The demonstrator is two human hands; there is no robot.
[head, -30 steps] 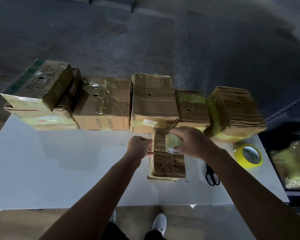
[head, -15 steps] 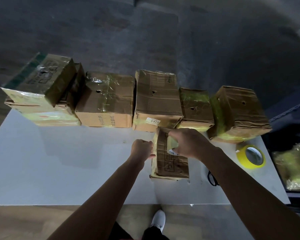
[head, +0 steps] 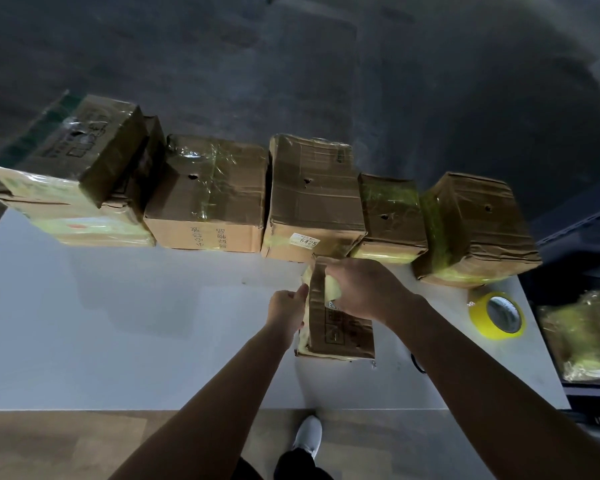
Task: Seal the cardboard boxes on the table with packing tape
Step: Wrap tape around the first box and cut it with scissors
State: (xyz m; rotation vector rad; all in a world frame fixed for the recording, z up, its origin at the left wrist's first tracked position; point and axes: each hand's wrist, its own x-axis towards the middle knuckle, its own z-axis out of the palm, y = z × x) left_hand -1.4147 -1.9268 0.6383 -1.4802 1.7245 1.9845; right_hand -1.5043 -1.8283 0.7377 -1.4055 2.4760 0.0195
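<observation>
A small cardboard box [head: 340, 327] with yellow tape along its edges lies on the white table [head: 136, 323] in front of me. My right hand [head: 364, 289] grips its far top end, fingers curled over the taped flap. My left hand [head: 288, 306] is curled in a fist against the box's left side, thumb touching its edge. A roll of yellow packing tape [head: 497, 315] lies flat on the table to the right.
Several taped cardboard boxes [head: 312, 195] stand in a row along the table's far edge, the leftmost ones stacked. Black scissors [head: 417, 363] lie mostly hidden under my right forearm. A dark bin [head: 582, 337] with wrapped material sits off the table's right side.
The small box has tipped up onto its side edge, narrower in view. My right hand moved further over its far end, and my left hand stayed against its left side.
</observation>
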